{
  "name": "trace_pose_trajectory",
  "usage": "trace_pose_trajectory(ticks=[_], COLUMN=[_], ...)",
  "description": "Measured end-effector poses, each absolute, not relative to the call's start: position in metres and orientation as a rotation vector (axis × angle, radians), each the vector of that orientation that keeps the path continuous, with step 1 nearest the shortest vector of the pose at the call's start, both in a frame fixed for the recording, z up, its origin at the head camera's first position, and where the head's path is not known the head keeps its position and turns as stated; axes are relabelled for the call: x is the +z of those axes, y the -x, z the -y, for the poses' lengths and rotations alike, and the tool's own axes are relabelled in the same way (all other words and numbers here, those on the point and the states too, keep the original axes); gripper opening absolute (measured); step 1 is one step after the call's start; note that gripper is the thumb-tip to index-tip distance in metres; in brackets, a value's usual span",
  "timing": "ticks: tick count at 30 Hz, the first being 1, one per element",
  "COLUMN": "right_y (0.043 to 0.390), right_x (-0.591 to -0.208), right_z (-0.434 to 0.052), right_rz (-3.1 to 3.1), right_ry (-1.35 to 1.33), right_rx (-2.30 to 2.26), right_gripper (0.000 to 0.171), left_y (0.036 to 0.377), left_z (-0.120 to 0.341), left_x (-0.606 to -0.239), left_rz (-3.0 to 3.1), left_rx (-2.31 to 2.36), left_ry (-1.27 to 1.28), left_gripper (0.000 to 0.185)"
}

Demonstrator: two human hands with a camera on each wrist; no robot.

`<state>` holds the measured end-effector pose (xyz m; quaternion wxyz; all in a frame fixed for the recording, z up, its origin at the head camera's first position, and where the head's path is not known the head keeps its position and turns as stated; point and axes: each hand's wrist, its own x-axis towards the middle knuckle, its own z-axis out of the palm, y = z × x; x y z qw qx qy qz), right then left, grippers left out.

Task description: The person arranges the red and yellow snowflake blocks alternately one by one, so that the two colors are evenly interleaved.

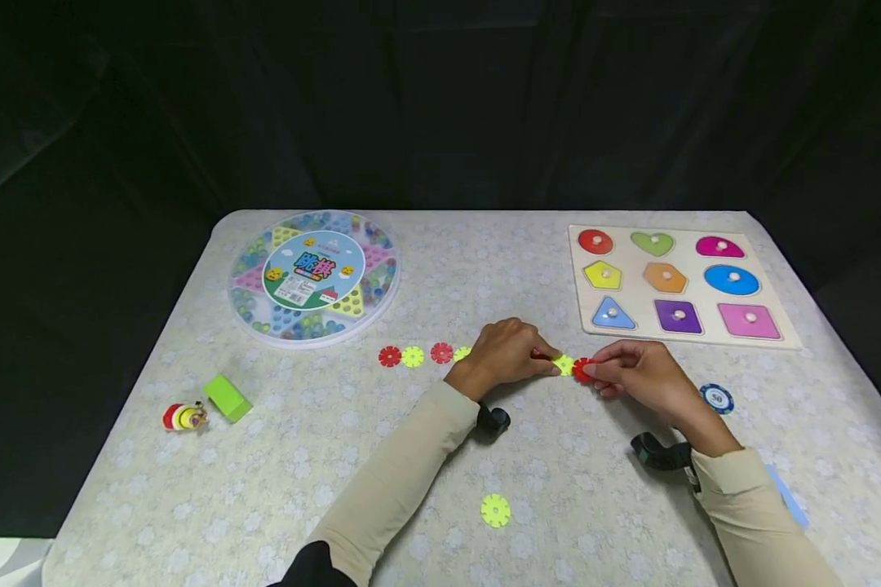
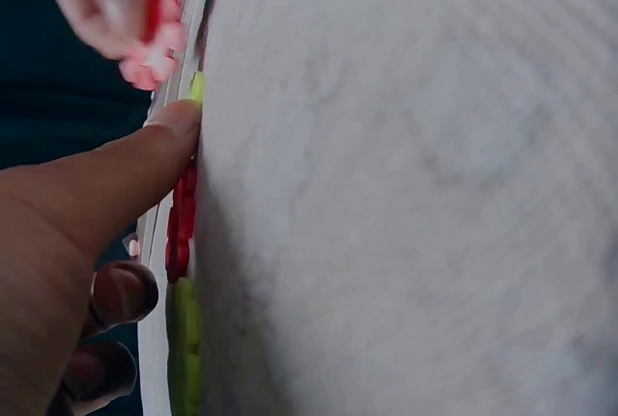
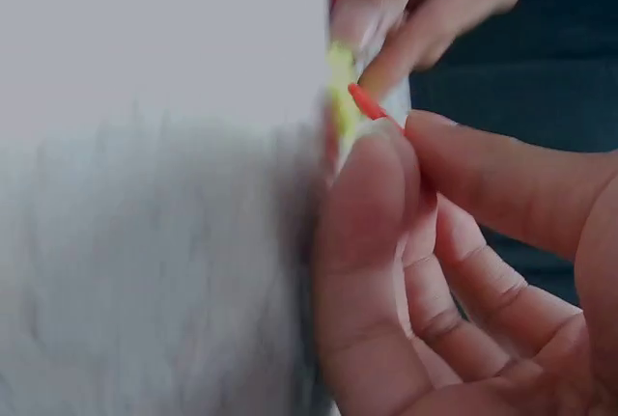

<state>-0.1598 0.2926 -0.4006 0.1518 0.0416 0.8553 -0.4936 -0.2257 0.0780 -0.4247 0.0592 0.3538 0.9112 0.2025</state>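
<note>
At frame centre, a red plastic snowflake disc (image 1: pixel 582 369) is pinched by the right hand (image 1: pixel 642 377); the yellow-green snowflake disc (image 1: pixel 564 364) is pressed by the left hand (image 1: pixel 505 352)'s straight forefinger. The row could be knocked crooked by a misaligned push.

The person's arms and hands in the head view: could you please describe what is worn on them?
Both arms wear long, close-fitting beige sleeves that end at the wrists. The left hand and right hand are bare, with no gloves or rings that I can see. A small black device on a strap sits at each wrist. Dark fabric shows near the left elbow at the bottom edge of the frame.
</note>
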Motion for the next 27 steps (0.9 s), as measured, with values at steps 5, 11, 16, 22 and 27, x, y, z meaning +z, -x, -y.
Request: trace_pose_trajectory(ticks=[5,11,16,22,27], right_y=[0.169,0.174,0.174,0.174,0.17], right_x=[-0.405,-0.404,-0.403,-0.403,-0.404], right_z=[-0.302,-0.301,-0.296,-0.29,-0.286], right_rz=[-2.473,-2.545,-2.611,-2.688,-2.758], right_ry=[-0.199,-0.206,-0.235,-0.245,-0.244], right_rx=[-1.425,-1.357,-1.259,-1.175,-1.143], right_gripper=[0.035,0.036,0.034,0.027,0.025], left_y=[0.225,0.223,0.221,0.222,0.226], left_z=[-0.078,-0.078,-0.08,-0.083,-0.091], left_x=[-0.424,-0.423,-0.424,-0.421,-0.416], left_rz=[-2.75,-2.789,-2.81,-2.814,-2.83], left_rx=[0.642,0.62,0.591,0.587,0.51], left_ry=[-1.07,-1.074,-1.104,-1.089,-1.109], left_gripper=[0.027,0.027,0.027,0.025,0.033])
